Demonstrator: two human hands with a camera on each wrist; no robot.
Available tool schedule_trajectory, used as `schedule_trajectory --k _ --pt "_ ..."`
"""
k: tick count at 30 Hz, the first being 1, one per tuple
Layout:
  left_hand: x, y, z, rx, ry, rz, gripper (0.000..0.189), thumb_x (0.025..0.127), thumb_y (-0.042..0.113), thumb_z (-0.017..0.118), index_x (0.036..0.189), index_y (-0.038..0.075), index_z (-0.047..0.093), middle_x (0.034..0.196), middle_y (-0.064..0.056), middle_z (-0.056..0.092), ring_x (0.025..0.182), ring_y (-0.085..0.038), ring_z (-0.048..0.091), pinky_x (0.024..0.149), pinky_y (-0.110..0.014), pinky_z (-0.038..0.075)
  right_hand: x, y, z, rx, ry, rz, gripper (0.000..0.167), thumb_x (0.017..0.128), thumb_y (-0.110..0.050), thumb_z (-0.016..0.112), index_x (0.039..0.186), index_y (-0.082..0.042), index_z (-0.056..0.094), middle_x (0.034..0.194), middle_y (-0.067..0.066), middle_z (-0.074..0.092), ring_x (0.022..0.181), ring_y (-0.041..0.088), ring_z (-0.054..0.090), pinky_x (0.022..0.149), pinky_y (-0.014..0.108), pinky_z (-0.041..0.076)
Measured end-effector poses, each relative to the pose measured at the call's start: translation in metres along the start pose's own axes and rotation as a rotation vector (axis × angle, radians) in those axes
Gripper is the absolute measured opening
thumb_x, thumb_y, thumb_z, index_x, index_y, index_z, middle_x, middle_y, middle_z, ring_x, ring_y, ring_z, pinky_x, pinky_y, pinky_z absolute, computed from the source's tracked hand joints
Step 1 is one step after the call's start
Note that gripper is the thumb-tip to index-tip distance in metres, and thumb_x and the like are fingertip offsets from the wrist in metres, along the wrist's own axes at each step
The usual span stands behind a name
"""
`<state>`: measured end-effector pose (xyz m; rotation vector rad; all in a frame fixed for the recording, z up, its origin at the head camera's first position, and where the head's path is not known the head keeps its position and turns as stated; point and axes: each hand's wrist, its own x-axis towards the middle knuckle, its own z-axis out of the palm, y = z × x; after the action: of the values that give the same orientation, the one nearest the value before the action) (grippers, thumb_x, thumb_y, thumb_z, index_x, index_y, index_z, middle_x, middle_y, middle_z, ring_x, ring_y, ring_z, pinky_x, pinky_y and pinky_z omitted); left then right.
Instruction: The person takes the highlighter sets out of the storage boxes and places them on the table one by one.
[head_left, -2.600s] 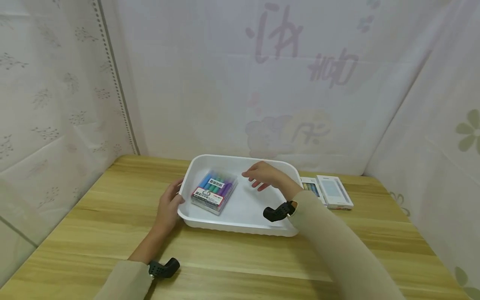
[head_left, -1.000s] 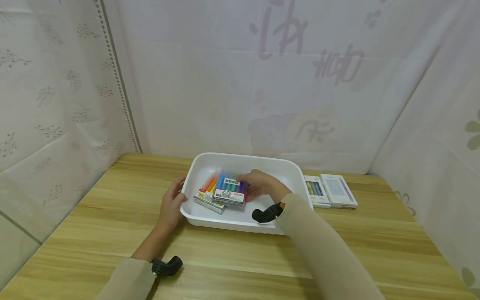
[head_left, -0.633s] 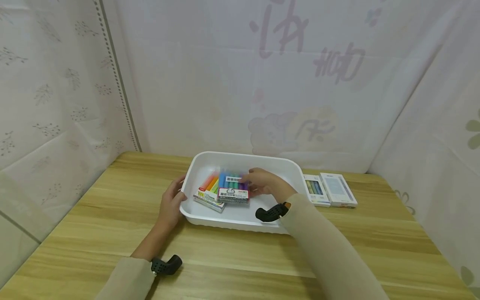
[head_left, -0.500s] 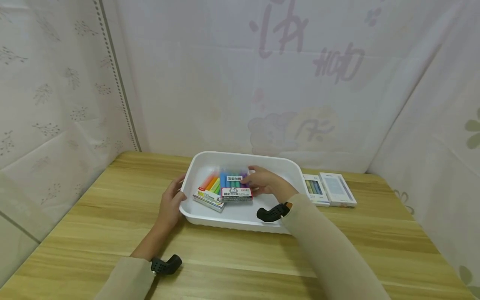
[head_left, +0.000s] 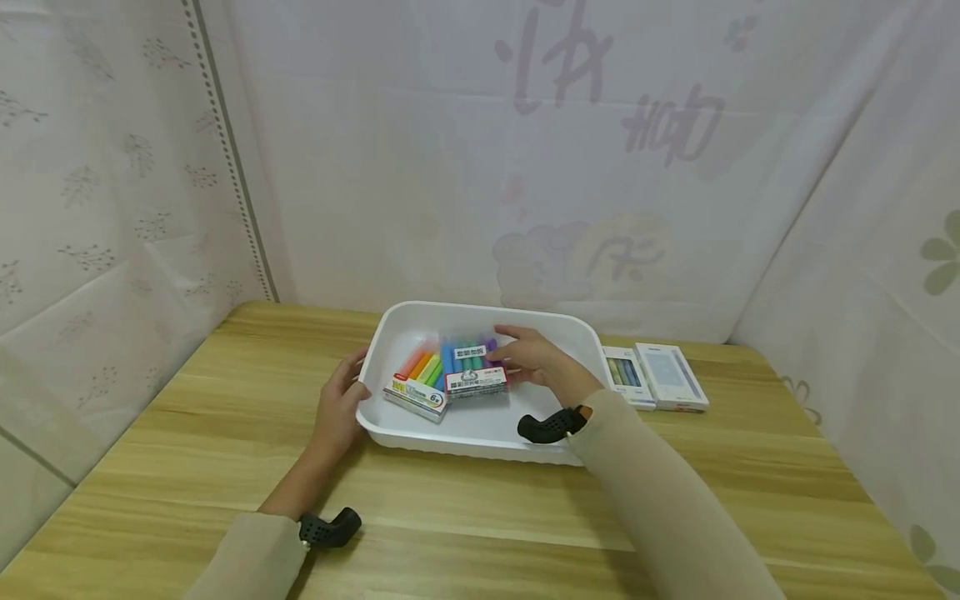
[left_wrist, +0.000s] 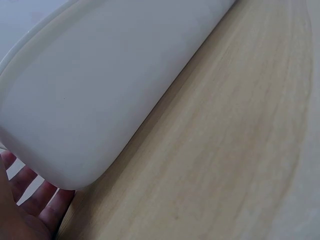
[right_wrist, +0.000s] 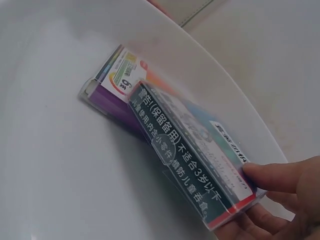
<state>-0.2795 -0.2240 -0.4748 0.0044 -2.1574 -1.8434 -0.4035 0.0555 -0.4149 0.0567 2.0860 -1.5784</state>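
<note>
A white tray point(head_left: 442, 450) stands on the table with two clear packs of pens in it. My left hand point(head_left: 336, 408) holds the tray's left side, thumb at the rim and fingers point(left_wrist: 35, 192) against the outer wall. My right hand point(head_left: 532, 357) pinches the right edge of a pack of blue, green and purple highlighters point(head_left: 476, 379), thumb on top and fingers below in the right wrist view. This pack sits tilted, partly over the second pack. The second pack, of orange, yellow and green pens point(head_left: 416, 396), lies in the tray's left part.
Two flat white boxes stand right of the tray: one with a window showing coloured sticks point(head_left: 626, 375), the other with a pale blue panel point(head_left: 670, 377). Cloth curtains point(head_left: 375, 167) hang behind and at both sides of the wooden table point(head_left: 465, 533).
My right hand, at first above the tray, has gripped the top highlighter pack and moved it right, uncovering the second pack. My left hand stays at the tray's side.
</note>
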Motion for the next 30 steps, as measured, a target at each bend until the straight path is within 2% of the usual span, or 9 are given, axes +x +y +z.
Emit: schedule_trajectory --k 4,9,13,19,26,30 --pt "0.000 0.001 0.001 -0.001 -0.005 -0.001 0.063 0.087 -0.001 0.044 0.149 0.006 0.047 0.150 -0.024 0.051 0.137 -0.037 0.050 0.098 -0.034 0.051 -0.003 0.001 -0.006 0.024 0.021 -0.007 0.075 0.095 -0.004 0.062 0.160 -0.022 0.030 0.155 0.021 0.043 0.133 0.038 0.054 0.106 0.049 0.050" --pt "0.000 0.001 0.000 0.004 -0.005 0.006 0.062 0.087 0.000 0.043 0.149 0.005 0.046 0.150 -0.024 0.050 0.137 -0.037 0.050 0.092 -0.021 0.050 -0.010 0.000 -0.016 0.027 0.035 -0.028 0.069 0.097 -0.009 0.062 0.159 -0.023 0.035 0.155 0.018 0.044 0.123 0.034 0.059 0.102 0.045 0.053" --pt "0.001 0.000 -0.001 0.002 -0.004 0.012 0.063 0.086 -0.001 0.043 0.149 0.005 0.046 0.150 -0.026 0.051 0.136 -0.037 0.051 0.086 -0.013 0.048 -0.021 -0.002 -0.023 0.025 0.037 -0.053 0.066 0.097 -0.011 0.062 0.157 -0.022 0.037 0.152 0.017 0.048 0.114 0.028 0.062 0.093 0.037 0.057" --pt "0.000 0.000 0.000 -0.003 -0.006 0.008 0.063 0.086 0.000 0.044 0.149 0.005 0.047 0.148 -0.027 0.051 0.133 -0.038 0.052 0.083 -0.012 0.048 -0.039 -0.006 -0.036 0.045 0.014 -0.129 0.065 0.098 -0.012 0.061 0.157 -0.018 0.037 0.147 0.019 0.051 0.099 0.019 0.066 0.078 0.028 0.057" --pt "-0.002 0.003 -0.001 0.013 -0.008 0.000 0.063 0.087 0.001 0.043 0.149 0.006 0.046 0.150 -0.026 0.050 0.135 -0.038 0.051 0.085 -0.014 0.048 -0.059 -0.011 -0.055 0.082 -0.012 -0.202 0.064 0.100 -0.014 0.058 0.159 -0.021 0.033 0.142 0.016 0.053 0.096 0.014 0.067 0.079 0.028 0.057" --pt "-0.002 0.003 -0.001 0.019 -0.012 -0.008 0.062 0.088 0.001 0.043 0.150 0.008 0.046 0.150 -0.024 0.050 0.136 -0.037 0.050 0.085 -0.013 0.048 -0.068 -0.008 -0.071 0.143 0.015 -0.214 0.063 0.100 -0.015 0.059 0.158 -0.023 0.036 0.135 0.009 0.056 0.093 0.011 0.070 0.077 0.026 0.058"
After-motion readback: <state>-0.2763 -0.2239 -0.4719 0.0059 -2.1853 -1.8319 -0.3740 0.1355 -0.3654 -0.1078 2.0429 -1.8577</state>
